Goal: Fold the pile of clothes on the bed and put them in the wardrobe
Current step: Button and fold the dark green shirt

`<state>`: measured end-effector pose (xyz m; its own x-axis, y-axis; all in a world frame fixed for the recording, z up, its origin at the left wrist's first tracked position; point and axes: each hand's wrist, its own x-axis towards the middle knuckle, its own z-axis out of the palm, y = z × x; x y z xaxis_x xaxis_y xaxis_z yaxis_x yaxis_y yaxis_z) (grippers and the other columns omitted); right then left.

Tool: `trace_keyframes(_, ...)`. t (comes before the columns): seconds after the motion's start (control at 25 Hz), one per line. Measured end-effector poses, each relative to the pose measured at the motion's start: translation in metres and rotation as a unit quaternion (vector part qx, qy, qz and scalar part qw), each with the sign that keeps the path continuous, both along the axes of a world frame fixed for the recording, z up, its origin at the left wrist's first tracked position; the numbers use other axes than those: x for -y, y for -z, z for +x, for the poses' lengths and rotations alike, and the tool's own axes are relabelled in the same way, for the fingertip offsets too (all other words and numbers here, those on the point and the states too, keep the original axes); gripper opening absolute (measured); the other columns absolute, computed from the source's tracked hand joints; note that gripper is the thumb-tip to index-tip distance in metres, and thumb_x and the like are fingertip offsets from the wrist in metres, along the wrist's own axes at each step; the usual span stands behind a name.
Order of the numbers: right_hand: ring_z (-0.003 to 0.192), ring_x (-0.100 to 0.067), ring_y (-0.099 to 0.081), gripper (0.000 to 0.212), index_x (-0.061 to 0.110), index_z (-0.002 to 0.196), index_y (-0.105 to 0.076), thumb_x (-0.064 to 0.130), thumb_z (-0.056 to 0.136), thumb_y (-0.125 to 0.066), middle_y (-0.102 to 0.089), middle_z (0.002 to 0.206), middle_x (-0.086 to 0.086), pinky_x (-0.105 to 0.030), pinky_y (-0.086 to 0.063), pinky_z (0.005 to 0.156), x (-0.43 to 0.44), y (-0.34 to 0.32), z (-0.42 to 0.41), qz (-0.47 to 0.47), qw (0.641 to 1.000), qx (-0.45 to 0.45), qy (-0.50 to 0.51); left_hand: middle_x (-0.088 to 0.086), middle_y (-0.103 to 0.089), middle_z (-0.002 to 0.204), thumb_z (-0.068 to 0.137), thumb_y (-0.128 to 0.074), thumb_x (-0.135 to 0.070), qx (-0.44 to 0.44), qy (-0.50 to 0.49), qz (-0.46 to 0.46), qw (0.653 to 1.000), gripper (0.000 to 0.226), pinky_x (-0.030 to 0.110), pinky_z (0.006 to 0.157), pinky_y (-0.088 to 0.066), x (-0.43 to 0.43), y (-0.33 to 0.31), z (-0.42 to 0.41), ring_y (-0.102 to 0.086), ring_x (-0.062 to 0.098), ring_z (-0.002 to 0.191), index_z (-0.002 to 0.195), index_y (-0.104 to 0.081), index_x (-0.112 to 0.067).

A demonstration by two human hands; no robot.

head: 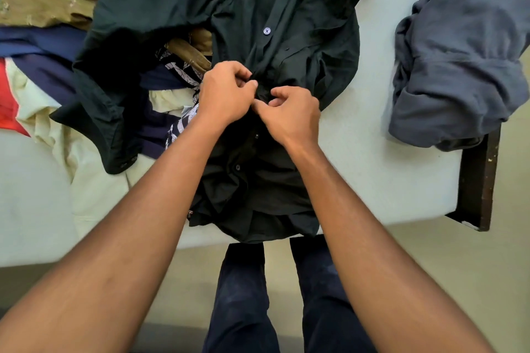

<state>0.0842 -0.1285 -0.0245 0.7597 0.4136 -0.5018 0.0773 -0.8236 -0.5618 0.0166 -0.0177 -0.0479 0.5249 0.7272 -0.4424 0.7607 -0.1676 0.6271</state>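
A dark green button-up shirt (pixel 286 23) lies spread on the bed, front side up, its lower part hanging over the near edge. My left hand (pixel 226 93) and my right hand (pixel 289 114) meet at the shirt's button strip in the middle, each pinching the dark fabric with curled fingers. Two pale buttons show further up the strip. To the left lies the pile of clothes (pixel 57 46): olive, navy, cream, red and a black-and-white patterned piece, partly under the shirt.
A crumpled grey garment (pixel 456 66) sits at the right end of the pale mattress (pixel 387 175). The dark wooden bed frame (pixel 476 180) edges the right side. My legs in dark trousers stand against the bed's near edge on a beige floor.
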Motion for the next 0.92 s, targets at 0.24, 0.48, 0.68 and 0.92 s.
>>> trace_keyframes(0.24,0.084,-0.014,-0.07,0.019,0.019,0.094,-0.081,0.013,0.081,-0.07,-0.076,0.081,0.006,-0.034,-0.057,0.088,0.002,0.004,0.001,0.045,0.997,-0.016,0.066,-0.004,-0.061,0.073,0.079,-0.083,-0.026,0.122,-0.122,-0.162,0.972,0.022,0.034,0.07,-0.051,0.004,0.003,-0.013,-0.058,0.014,0.069,0.077,-0.062,-0.027)
trace_keyframes(0.48,0.077,-0.018,-0.063,0.019,0.002,0.096,-0.076,-0.005,0.081,-0.065,-0.071,0.08,-0.004,-0.036,-0.052,0.07,0.038,-0.016,0.004,0.272,0.891,-0.159,0.326,-0.011,-0.054,0.072,0.065,-0.069,-0.021,0.119,-0.164,-0.075,0.976,0.025,0.035,0.07,-0.051,0.02,-0.003,0.0,-0.049,0.009,0.058,0.075,-0.048,-0.03)
trace_keyframes(0.68,0.097,-0.016,-0.074,0.028,0.009,0.117,-0.075,0.005,0.09,-0.071,-0.078,0.102,-0.003,-0.038,-0.061,0.091,0.033,-0.015,0.003,0.258,0.904,-0.126,0.317,-0.004,-0.059,0.084,0.082,-0.077,-0.023,0.211,-0.205,-0.188,0.937,0.024,0.021,0.071,-0.048,0.034,-0.023,0.014,-0.053,0.007,0.072,0.101,-0.062,-0.025)
trace_keyframes(0.92,0.089,-0.001,-0.073,0.02,0.009,0.108,-0.079,0.012,0.088,-0.079,-0.078,0.094,0.007,-0.014,-0.055,0.079,0.017,-0.011,0.019,0.254,0.909,-0.073,0.323,-0.011,-0.055,0.064,0.09,-0.065,-0.035,0.142,-0.236,-0.284,0.918,0.023,0.032,0.077,-0.044,0.028,-0.018,0.011,-0.054,0.012,0.073,0.074,-0.069,-0.019)
